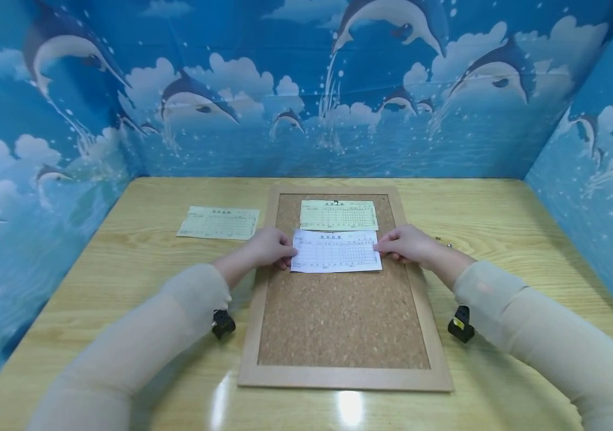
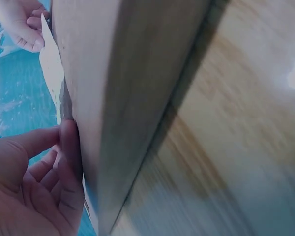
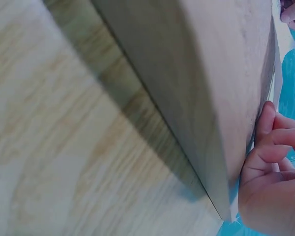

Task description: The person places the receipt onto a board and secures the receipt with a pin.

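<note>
A white printed form slip (image 1: pixel 336 251) lies level over the upper part of a wood-framed cork board (image 1: pixel 341 323). At its left edge my left hand (image 1: pixel 273 246) pinches the paper between thumb and fingers. My right hand (image 1: pixel 404 244) pinches the right edge the same way. Just above, a pale green form slip (image 1: pixel 339 215) hangs on the cork with a small pin (image 1: pixel 336 202) at its top middle; the white slip's top edge meets its bottom edge. In the left wrist view, the left thumb and fingertips close on the paper beside the board's frame (image 2: pixel 88 73).
Another green form slip (image 1: pixel 219 222) lies on the wooden table (image 1: pixel 150 251) left of the board. Small metallic bits (image 1: pixel 449 245) sit on the table by my right wrist. A dolphin-print cloth (image 1: pixel 306 137) encloses the back and sides. A black wrist camera (image 1: pixel 224 324) hangs under the left sleeve.
</note>
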The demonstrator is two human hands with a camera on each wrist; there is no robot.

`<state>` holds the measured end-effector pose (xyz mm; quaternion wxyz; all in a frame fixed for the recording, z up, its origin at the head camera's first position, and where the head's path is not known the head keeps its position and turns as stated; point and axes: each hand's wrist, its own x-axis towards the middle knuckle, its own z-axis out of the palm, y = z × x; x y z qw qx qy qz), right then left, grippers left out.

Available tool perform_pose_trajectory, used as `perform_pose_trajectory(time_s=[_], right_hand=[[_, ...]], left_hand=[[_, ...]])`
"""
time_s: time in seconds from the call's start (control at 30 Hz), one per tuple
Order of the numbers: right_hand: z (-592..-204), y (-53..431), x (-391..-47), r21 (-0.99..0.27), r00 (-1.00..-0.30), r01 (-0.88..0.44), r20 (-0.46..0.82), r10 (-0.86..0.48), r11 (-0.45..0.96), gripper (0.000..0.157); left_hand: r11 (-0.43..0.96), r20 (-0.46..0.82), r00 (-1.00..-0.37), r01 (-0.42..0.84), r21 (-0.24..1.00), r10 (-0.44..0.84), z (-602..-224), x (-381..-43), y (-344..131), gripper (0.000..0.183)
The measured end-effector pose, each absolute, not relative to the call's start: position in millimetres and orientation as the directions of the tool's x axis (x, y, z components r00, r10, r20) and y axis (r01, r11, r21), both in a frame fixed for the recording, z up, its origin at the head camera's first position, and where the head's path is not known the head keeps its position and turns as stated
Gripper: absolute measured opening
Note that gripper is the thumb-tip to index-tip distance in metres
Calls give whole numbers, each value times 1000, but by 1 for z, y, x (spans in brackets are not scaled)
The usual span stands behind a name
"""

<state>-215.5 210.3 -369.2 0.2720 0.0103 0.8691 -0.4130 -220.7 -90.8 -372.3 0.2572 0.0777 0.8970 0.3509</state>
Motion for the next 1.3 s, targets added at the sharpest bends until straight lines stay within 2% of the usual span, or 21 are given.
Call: perform_pose_trajectory(time_s=[0.17, 0.3, 0.37, 0.43, 0.5, 0.57, 0.7, 0.87, 1.07, 1.3], right_hand=[[-367, 211, -216, -700, -867, 185, -447, -221, 690, 25], [-367, 215, -207, -644, -899, 77, -376, -227, 762, 25], [-367, 216, -196, -605, -923, -26, -291, -251, 796, 25], [-369, 217, -183, -550, -934, -158, -186, -305, 820, 26], [-371, 216, -171, -470, -918, -313, -73, -391, 825, 33], [-375, 214, -161, -382, -877, -440, -14, -481, 813, 44], [-379, 211, -150, -262, -795, -582, -14, -606, 770, 58], [-380, 210, -148, -198, -760, -626, -62, -647, 755, 60], [-379, 213, -149, -161, -742, -626, -177, -646, 763, 60], [-369, 216, -153, -171, -748, -599, -228, -623, 782, 66]], left_hand=[[788, -379, -870, 17, 615, 314, -366, -217, -85, 22], [853, -322, -904, 82, 516, 282, -365, -206, -83, 17], [878, -262, -920, 147, 456, 290, -365, -197, -83, 23], [885, -193, -918, 252, 393, 347, -366, -186, -83, 38], [866, -140, -885, 383, 323, 443, -367, -176, -85, 56], [826, -128, -829, 504, 252, 544, -369, -168, -88, 70], [753, -221, -720, 637, 168, 658, -372, -160, -93, 80], [733, -329, -662, 658, 176, 673, -379, -160, -93, 78], [748, -363, -660, 630, 209, 657, -384, -163, -89, 77], [745, -336, -667, 620, 245, 665, -383, -171, -90, 75]])
